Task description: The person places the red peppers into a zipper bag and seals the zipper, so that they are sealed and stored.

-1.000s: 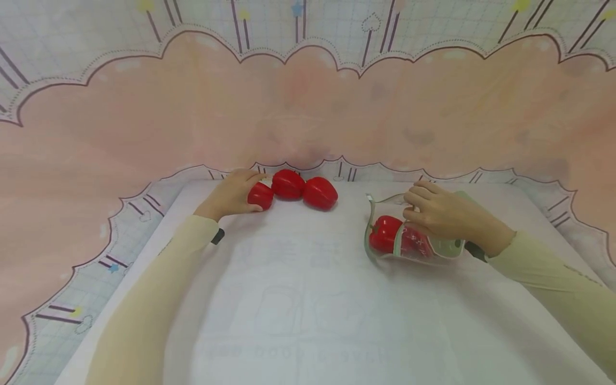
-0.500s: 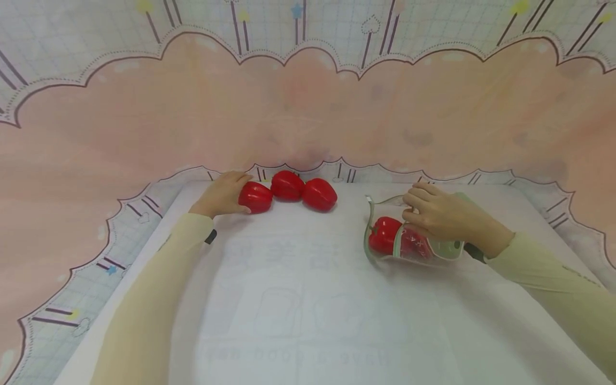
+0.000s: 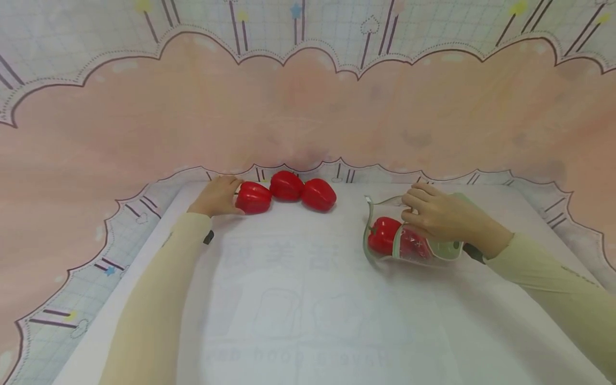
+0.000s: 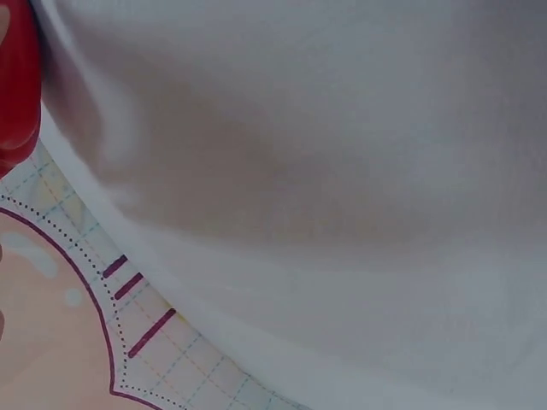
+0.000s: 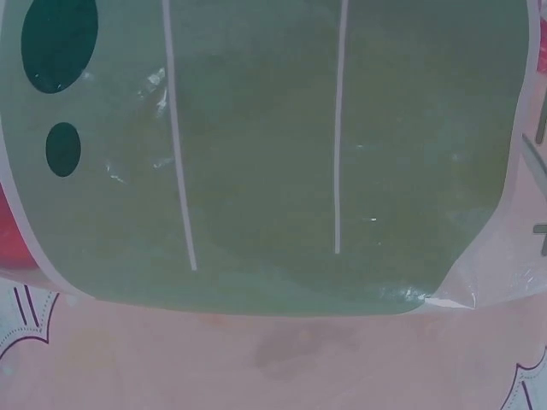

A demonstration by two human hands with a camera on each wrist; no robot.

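In the head view, my left hand (image 3: 216, 197) is at the stem end of a red bell pepper (image 3: 253, 198), its thumb and fingers spread apart. A fingertip overlaps that pepper (image 4: 17, 94) at the edge of the left wrist view. Two more red bell peppers, a middle one (image 3: 286, 186) and a right one (image 3: 318, 194), lie beside it in a row. My right hand (image 3: 435, 211) pinches the upper edge of a clear plastic bag (image 3: 367, 235) with green print. Inside the bag rests another red bell pepper (image 3: 384, 235). The bag's green panel (image 5: 265, 171) fills much of the right wrist view.
A white tabletop (image 3: 298, 299) with faint printing lies under everything. Behind it and along its left side hangs a patterned pink-and-white cloth (image 3: 269, 117). The row of peppers sits close to the table's back edge.
My left hand has drawn back to the left and its fingers have loosened, uncovering more of the leftmost pepper. My right hand and the bag have stayed in place.
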